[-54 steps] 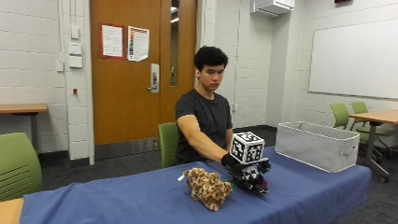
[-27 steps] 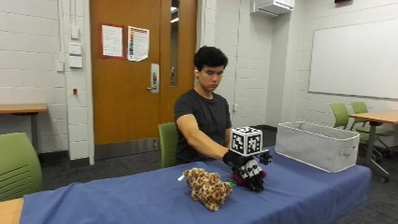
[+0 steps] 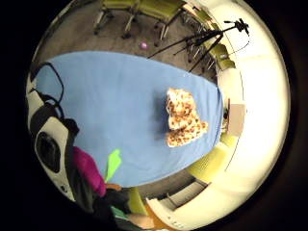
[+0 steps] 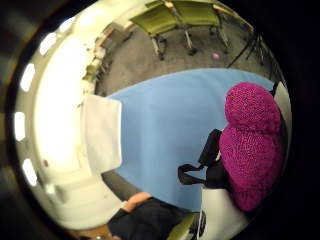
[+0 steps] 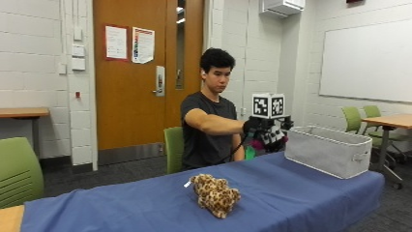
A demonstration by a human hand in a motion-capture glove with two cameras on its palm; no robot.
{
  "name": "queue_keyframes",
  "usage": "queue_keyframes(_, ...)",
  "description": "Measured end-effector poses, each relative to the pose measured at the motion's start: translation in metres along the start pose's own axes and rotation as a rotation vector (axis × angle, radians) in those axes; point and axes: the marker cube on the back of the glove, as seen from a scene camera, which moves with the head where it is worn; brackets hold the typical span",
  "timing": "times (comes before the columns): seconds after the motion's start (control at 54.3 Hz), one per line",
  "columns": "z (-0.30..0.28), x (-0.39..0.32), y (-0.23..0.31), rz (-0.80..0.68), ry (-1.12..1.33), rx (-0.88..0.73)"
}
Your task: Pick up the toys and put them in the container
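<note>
In the outside view my gloved right hand (image 5: 266,132) is raised above the blue table (image 5: 128,208), just left of the white fabric container (image 5: 328,154). Its fingers grip a magenta knitted toy (image 5: 259,145) with a green part. That toy fills the thumb side palm view (image 4: 252,145), with the container (image 4: 102,132) beyond it on the cloth. A spotted leopard plush (image 5: 214,193) lies on the table, well left of and below the hand. The little finger side palm view shows the plush (image 3: 184,118) far off on the cloth and the magenta toy (image 3: 89,171) close by.
The container stands at the table's right end, near the edge. Green chairs (image 5: 16,169) stand left of the table and behind it (image 5: 172,145). A second table with chairs (image 5: 386,123) is at the far right.
The hand has risen from the table beside the leopard plush and moved right towards the container, carrying the magenta toy. The plush has stayed put.
</note>
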Motion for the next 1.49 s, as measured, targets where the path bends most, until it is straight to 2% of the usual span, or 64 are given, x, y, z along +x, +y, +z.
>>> queue_keyframes(0.184,-0.084,-0.083,-0.003,-0.135,0.018,0.118)
queue_keyframes(0.313,-0.135,-0.179,0.004,-0.275,0.061,0.207)
queue_keyframes(0.516,-0.171,-0.336,0.033,-0.547,-0.011,0.250)
queue_keyframes(0.608,-0.173,-0.394,0.035,-0.542,-0.068,0.232)
queue_keyframes(0.7,-0.164,-0.369,0.007,-0.635,-0.127,0.222)
queue_keyframes(0.792,-0.153,-0.392,0.008,-0.735,-0.093,0.230)
queue_keyframes(0.921,-0.144,-0.425,0.012,-0.696,-0.130,0.210)
queue_keyframes(0.995,-0.142,-0.437,0.022,-0.792,-0.239,0.166)
queue_keyframes(1.032,-0.135,-0.434,0.020,-0.814,-0.190,0.148)
queue_keyframes(1.124,-0.114,-0.407,0.002,-0.767,0.053,0.068)
queue_keyframes(1.197,-0.114,-0.401,0.000,-0.708,0.006,0.053)
queue_keyframes(1.363,-0.129,-0.366,0.000,-0.682,-0.046,0.107)
queue_keyframes(1.492,-0.141,-0.390,0.042,-0.571,-0.016,0.154)
